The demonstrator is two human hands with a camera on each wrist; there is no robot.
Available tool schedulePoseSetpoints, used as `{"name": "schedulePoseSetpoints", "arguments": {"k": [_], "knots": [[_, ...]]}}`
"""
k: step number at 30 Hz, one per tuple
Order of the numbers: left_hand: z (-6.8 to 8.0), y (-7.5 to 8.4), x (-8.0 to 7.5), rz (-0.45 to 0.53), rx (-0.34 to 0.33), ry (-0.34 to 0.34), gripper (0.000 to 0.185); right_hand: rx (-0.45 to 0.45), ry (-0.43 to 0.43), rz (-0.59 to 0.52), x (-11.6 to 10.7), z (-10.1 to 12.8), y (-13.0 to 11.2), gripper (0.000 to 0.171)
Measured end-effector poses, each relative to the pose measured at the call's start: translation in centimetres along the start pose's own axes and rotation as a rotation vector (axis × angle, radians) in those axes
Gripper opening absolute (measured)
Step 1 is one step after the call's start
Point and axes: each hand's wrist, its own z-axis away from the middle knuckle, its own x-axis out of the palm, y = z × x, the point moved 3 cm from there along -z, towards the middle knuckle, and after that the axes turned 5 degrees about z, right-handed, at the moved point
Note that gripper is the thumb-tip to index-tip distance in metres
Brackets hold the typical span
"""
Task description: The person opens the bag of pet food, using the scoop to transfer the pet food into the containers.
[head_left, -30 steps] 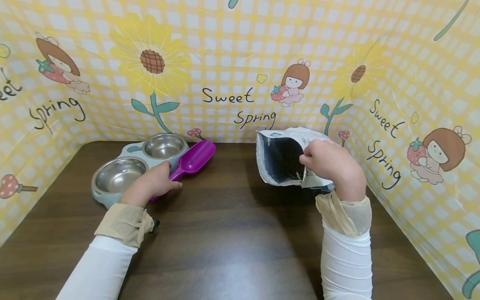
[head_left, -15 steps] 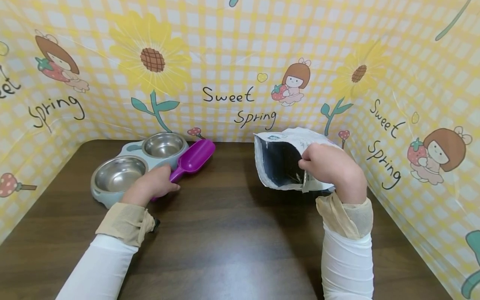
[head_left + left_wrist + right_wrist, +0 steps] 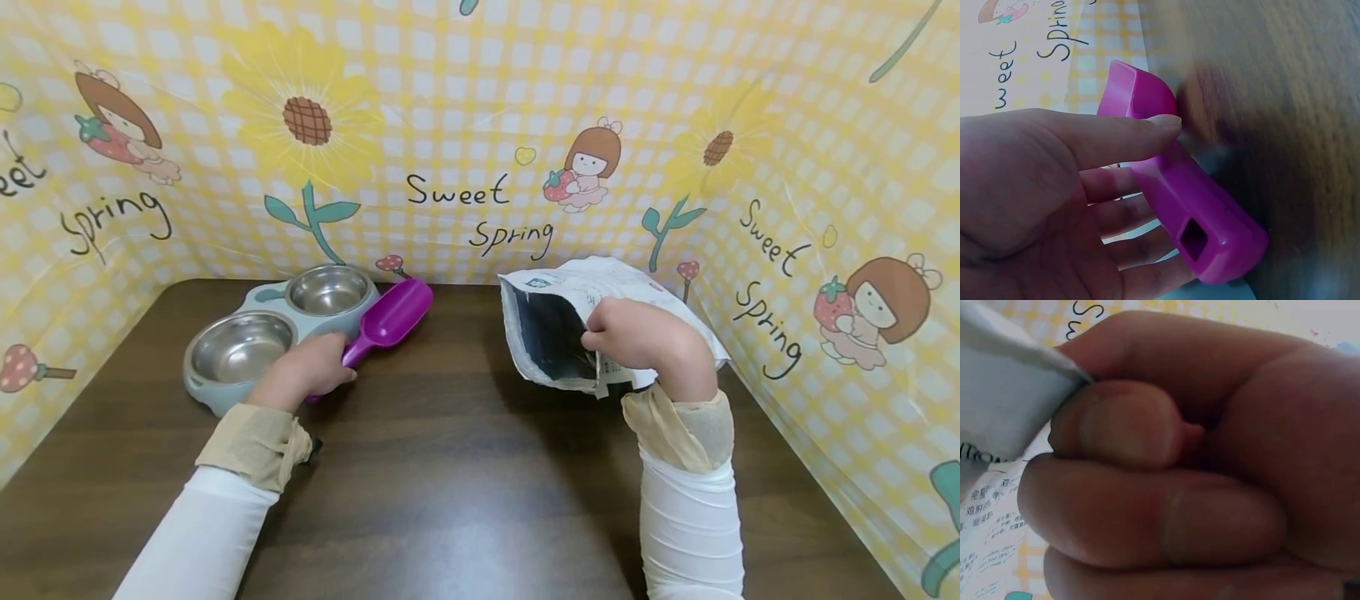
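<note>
Your left hand curls its thumb and fingers round the handle of the purple scoop, which lies on the dark wooden counter just beside the double pet bowl, its cup end pointing away from you. Your right hand pinches the front edge of the open white bag and holds it upright on the counter, well apart from the scoop, its dark inside facing left.

Dark wooden table, grey double-bowl feeder at its back left
</note>
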Motion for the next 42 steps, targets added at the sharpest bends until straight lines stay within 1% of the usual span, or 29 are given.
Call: {"name": "schedulePoseSetpoints", "arguments": {"k": [3,10,14,21,27,30,34,37,42], "knots": [[0.0,-0.1,-0.1,0.009,-0.005,-0.007,0.028,0.012,0.021,0.013,-0.2,0.3,0.0,0.049],[0.2,0.2,-0.2,-0.006,0.001,0.008,0.027,0.031,0.166,0.092,-1.0,1.0,0.3,0.051],[0.3,0.4,-0.1,-0.009,-0.007,0.001,0.028,0.043,0.211,0.124,-1.1,1.2,0.4,0.051],[0.1,0.3,0.0,0.021,-0.008,-0.003,0.027,0.066,0.225,0.148,-1.0,1.3,0.5,0.05],[0.1,0.1,-0.2,0.033,-0.013,0.01,0.022,0.062,0.229,0.127,-1.2,1.3,0.5,0.051],[0.1,0.1,-0.1,0.031,-0.009,0.017,0.021,0.087,0.223,0.098,-1.2,1.3,0.5,0.052],[0.1,0.1,-0.1,0.032,-0.01,0.021,0.021,0.122,0.211,0.032,-1.2,1.3,0.5,0.05],[0.3,0.3,-0.1,0.039,-0.018,0.013,0.021,0.116,0.207,-0.005,-1.2,1.2,0.6,0.049],[0.6,0.4,-0.1,0.042,-0.027,0.003,0.022,0.109,0.204,-0.028,-1.2,1.2,0.7,0.048]]}}
